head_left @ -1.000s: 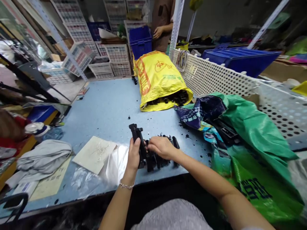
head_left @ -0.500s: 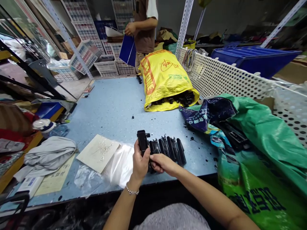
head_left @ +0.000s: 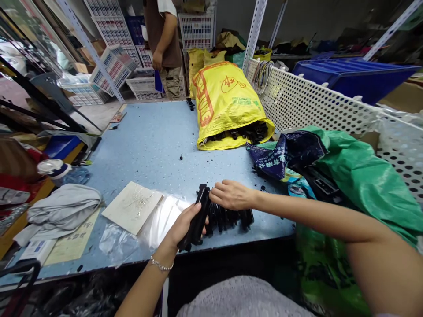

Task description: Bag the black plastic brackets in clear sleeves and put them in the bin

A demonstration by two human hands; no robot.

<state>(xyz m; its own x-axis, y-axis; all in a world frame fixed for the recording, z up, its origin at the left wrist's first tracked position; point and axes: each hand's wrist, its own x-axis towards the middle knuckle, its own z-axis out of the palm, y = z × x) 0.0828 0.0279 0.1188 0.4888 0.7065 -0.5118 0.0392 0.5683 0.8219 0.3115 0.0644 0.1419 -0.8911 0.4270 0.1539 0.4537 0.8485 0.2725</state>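
Note:
My left hand (head_left: 185,222) is wrapped round a long black plastic part (head_left: 199,215), which stands tilted near the table's front edge. Close to its upper end, my right hand (head_left: 231,195) has its fingers curled in, and whatever they pinch is hidden. Under and beyond that hand, several similar black parts (head_left: 228,219) lie side by side in a row on the pale blue table (head_left: 148,141).
A yellow sack (head_left: 231,97) spills black pieces at its mouth. Left lie a square board (head_left: 132,207) with small metal bits, clear plastic bags (head_left: 165,215) and grey cloth (head_left: 64,209). Right are a green sack (head_left: 360,163) and a perforated white panel (head_left: 313,101). A person (head_left: 165,44) stands behind.
The black part in my left hand has swung over and down. My right hand has risen from below to the part's upper end. The person behind has shifted left, lowering the blue panel.

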